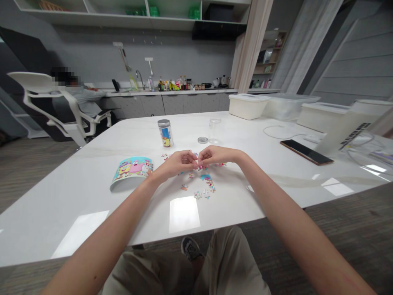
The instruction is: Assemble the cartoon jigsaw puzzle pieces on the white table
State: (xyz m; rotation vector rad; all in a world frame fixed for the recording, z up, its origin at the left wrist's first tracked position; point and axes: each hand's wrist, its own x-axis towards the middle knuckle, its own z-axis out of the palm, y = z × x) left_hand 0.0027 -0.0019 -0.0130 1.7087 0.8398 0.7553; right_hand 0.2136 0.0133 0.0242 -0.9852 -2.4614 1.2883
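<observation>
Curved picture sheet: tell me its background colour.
The sheet has a light blue background behind the cartoon figures, seen in the head view.

Jigsaw pieces [209, 180]: mixed; light blue, red, pink and white are shown.
Curved picture sheet [132, 169]: printed with yellow, pink and brown cartoon figures on light blue.
Lidded jar [166, 134]: topped in silver-grey, wrapped in a blue and yellow print.
Tabletop [92, 172]: white, faintly veined in grey.
Phone [307, 152]: black-faced, edged in brown.
Cabinet fronts [193, 103]: finished in grey.
Office chair [30, 78]: framed in white.
Trousers [233, 262]: coloured plain khaki.
</observation>
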